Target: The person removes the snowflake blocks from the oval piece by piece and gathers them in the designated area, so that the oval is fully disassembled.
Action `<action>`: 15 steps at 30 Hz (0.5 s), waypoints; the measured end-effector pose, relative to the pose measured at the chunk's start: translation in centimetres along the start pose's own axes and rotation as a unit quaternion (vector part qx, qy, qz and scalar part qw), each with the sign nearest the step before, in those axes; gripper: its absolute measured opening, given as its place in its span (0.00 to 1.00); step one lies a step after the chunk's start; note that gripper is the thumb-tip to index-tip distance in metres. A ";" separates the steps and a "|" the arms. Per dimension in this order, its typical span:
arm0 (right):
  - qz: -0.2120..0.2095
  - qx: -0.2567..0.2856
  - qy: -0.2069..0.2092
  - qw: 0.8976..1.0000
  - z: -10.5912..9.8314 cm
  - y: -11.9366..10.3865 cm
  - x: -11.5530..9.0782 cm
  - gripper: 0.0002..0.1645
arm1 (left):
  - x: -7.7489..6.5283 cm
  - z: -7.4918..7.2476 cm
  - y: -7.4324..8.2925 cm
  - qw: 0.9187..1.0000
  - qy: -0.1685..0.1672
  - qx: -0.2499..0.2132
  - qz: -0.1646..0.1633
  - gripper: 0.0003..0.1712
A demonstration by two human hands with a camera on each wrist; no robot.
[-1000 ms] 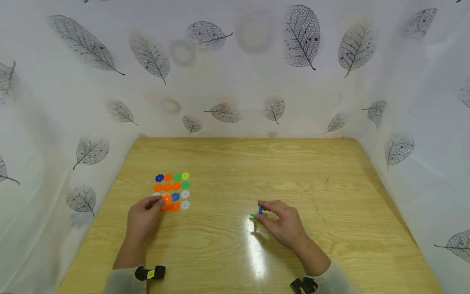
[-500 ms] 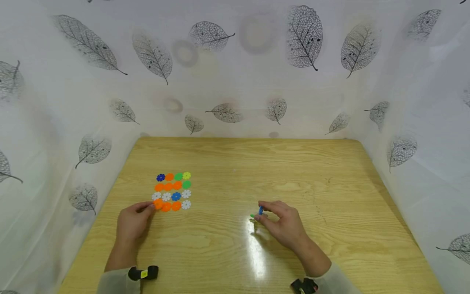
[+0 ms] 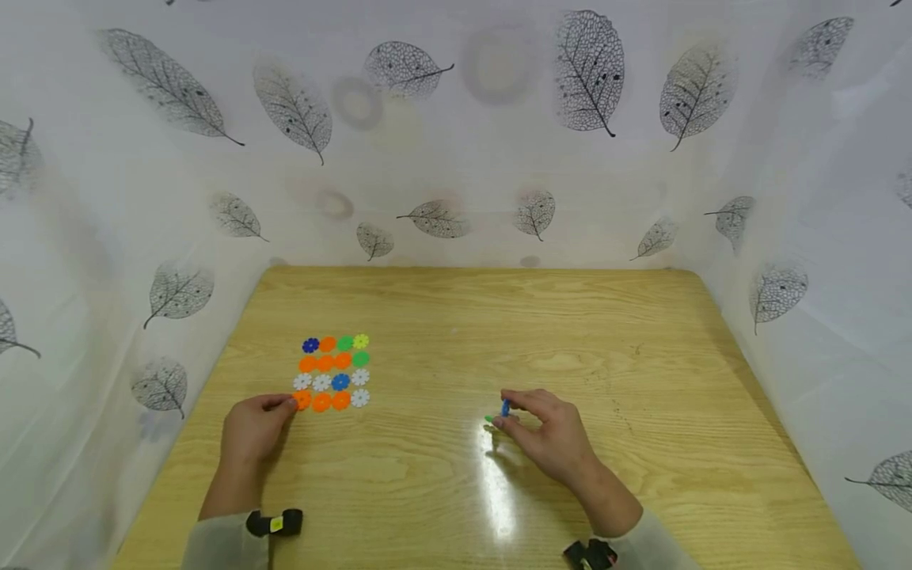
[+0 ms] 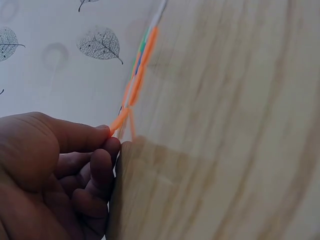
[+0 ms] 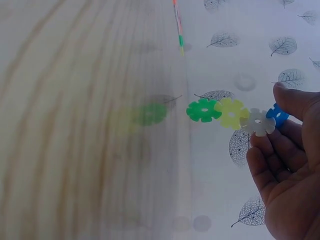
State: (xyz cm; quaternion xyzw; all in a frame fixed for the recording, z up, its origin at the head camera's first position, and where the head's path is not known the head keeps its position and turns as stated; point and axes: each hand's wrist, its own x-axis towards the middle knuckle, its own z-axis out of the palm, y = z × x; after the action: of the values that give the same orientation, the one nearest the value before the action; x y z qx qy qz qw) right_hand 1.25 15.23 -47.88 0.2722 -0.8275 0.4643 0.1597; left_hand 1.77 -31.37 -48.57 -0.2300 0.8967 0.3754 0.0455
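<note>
In the head view, rows of colourful plastic snowflake discs lie on the left of the table. My left hand (image 3: 252,431) pinches the orange snowflake disc (image 3: 302,400) at the left end of the nearest row. In the left wrist view this orange snowflake disc (image 4: 119,121) slants up from the tabletop to my thumb and finger. My right hand (image 3: 549,431) holds a blue snowflake disc (image 5: 278,116) between thumb and fingers. From it runs a linked strip with a white disc (image 5: 258,121), a yellow disc (image 5: 231,113) and a green disc (image 5: 202,110), held out over the table.
The wood-grain table (image 3: 427,475) has a bright glare streak before my right hand. A pale curtain (image 3: 442,158) printed with dark leaves surrounds its back and sides. Dark camera straps circle both wrists.
My left hand has moved left and nearer, bringing the orange disc from over the white discs to the left end of the nearest row. My right hand has stayed in place.
</note>
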 end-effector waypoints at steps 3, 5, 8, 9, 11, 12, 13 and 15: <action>-0.003 0.001 0.002 1.000 0.0 -0.1 0.0 0.23 | 0.2 -0.1 0.0 1.000 -0.008 0.013 -0.001 0.29; -0.004 0.001 0.002 1.000 0.0 -0.1 0.0 0.23 | 0.2 -0.2 0.1 1.000 -0.009 0.021 0.000 0.28; -0.005 -0.002 0.001 1.000 -0.1 -0.2 0.1 0.23 | 0.1 -0.4 0.3 1.000 -0.011 0.027 -0.003 0.27; -0.004 -0.003 0.001 1.000 -0.2 -0.2 0.1 0.23 | 0.1 -0.4 0.4 1.000 -0.012 0.027 -0.001 0.27; -0.004 -0.004 0.001 1.000 -0.3 -0.2 0.1 0.22 | 0.0 -0.4 0.6 1.000 -0.014 0.025 -0.004 0.27; -0.003 -0.004 0.000 1.000 -0.3 -0.2 0.1 0.22 | 0.0 -0.3 0.6 1.000 -0.014 0.024 -0.005 0.27; -0.003 -0.005 0.000 1.000 -0.4 -0.2 0.1 0.22 | 0.0 -0.3 0.7 1.000 -0.014 0.021 -0.006 0.27; -0.002 -0.004 0.000 1.000 -0.5 -0.2 0.0 0.22 | 0.0 -0.1 0.8 1.000 -0.009 0.017 -0.007 0.27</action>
State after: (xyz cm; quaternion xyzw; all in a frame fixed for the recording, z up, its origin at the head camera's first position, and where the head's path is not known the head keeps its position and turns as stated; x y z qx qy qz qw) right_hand 1.35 15.53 -47.48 0.2731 -0.8288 0.4607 0.1622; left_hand 1.44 -30.96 -48.00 -0.2318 0.9009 0.3619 0.0601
